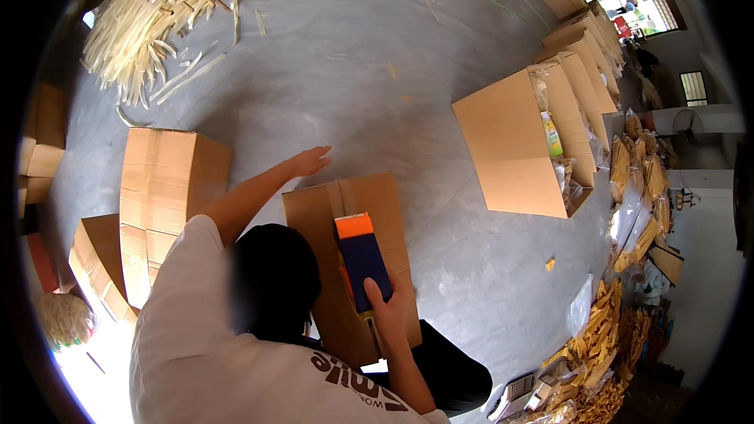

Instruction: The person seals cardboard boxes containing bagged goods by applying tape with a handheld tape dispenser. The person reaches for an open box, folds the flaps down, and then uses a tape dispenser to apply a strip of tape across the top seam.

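A closed brown cardboard box [318,206] stands in front of me, with a strip of tape along its middle seam at the far end. My right hand [386,308] grips a navy and orange tape dispenser [364,265] over the box's top. The dispenser's orange end with a jagged edge points away from me; whether it touches the cardboard I cannot tell. Just beyond the box's far left corner, my left hand [311,162] is stretched out, fingers extended and holding nothing. Dispenser and right hand hide part of the seam.
Closed cartons [161,204] stand at my left. A row of open boxes [510,141] with bagged goods lines the right. Pale strips [173,12] are heaped at the far left on the grey floor [330,71]. Yellowish dried pieces [601,330] and plastic bags lie at the near right.
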A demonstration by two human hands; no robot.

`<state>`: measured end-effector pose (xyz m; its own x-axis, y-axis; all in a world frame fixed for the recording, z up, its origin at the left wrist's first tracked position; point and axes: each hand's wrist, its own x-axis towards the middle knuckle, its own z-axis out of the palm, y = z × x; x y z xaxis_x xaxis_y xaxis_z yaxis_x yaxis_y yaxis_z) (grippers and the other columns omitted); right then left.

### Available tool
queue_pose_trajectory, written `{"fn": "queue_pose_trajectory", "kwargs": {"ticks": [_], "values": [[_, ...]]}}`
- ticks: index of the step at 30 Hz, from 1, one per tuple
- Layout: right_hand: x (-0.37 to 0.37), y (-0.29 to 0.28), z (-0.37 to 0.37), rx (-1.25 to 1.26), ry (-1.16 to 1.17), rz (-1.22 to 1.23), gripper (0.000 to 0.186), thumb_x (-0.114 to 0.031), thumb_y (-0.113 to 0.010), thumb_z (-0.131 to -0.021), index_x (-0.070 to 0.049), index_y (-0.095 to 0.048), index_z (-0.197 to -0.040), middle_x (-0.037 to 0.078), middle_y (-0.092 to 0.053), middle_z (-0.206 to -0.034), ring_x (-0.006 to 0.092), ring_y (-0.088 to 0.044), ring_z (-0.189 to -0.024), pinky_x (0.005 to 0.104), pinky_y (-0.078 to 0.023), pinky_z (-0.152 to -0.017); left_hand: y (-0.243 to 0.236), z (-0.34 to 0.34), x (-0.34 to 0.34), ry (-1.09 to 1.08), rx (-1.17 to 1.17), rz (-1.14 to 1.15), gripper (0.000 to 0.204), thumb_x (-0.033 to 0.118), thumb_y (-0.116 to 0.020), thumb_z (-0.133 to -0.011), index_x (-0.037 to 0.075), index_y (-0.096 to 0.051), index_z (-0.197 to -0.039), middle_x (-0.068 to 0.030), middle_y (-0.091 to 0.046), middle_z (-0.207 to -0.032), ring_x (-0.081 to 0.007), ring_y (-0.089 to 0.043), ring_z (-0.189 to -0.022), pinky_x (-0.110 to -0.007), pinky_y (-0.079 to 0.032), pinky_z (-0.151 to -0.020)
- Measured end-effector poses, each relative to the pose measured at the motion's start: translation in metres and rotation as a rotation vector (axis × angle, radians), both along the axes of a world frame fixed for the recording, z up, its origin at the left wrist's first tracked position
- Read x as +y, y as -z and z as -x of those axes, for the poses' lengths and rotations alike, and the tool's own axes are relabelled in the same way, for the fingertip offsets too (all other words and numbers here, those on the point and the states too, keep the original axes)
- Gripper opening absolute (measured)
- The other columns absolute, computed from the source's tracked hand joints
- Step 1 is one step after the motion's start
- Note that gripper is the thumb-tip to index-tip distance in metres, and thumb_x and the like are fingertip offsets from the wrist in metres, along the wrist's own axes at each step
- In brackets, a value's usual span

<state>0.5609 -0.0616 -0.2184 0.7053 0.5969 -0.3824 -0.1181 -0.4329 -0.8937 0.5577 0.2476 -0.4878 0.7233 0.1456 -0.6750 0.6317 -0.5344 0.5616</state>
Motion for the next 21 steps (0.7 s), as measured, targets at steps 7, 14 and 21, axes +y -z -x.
{"fn": "queue_pose_trajectory", "kwargs": {"ticks": [7, 14, 21], "values": [[0.008, -0.010, 0.002, 0.019, 0.058, -0.050, 0.033, -0.022, -0.062, -0.083, 0.005, -0.059, -0.102, 0.009, -0.064, -0.084, 0.0116, -0.059, -0.074, 0.0248, -0.047, -0.066, -0.110, -0.001, -0.013, -0.283, -0.188, 0.684, 0.066, 0.058, -0.026, -0.089, 0.015, -0.027, -0.139, -0.0110, -0.026, -0.144, -0.0280, -0.024, -0.133, -0.042, -0.019, -0.107], [0.006, -0.012, -0.003, 0.310, 0.049, -0.110, 0.034, -0.024, -0.062, -0.084, 0.005, -0.059, -0.101, 0.008, -0.063, -0.083, 0.0111, -0.058, -0.072, 0.0247, -0.046, -0.064, -0.167, -0.094, -0.085, 0.544, -0.499, -0.052, 0.056, 0.056, -0.028, -0.090, 0.019, -0.050, -0.125, -0.0097, -0.041, -0.134, -0.0283, -0.031, -0.128, -0.041, -0.013, -0.109], [-0.112, -0.013, 0.040, 0.049, -0.015, 0.056, 0.038, -0.026, -0.065, -0.081, 0.007, -0.058, -0.099, 0.009, -0.063, -0.079, 0.0100, -0.057, -0.067, 0.0259, -0.047, -0.061, -0.188, -0.090, -0.113, 0.830, -0.348, -0.244, 0.034, 0.041, -0.047, -0.085, 0.015, -0.065, -0.098, -0.0091, -0.062, -0.101, -0.0296, -0.052, -0.099, -0.043, -0.026, -0.100]]}}
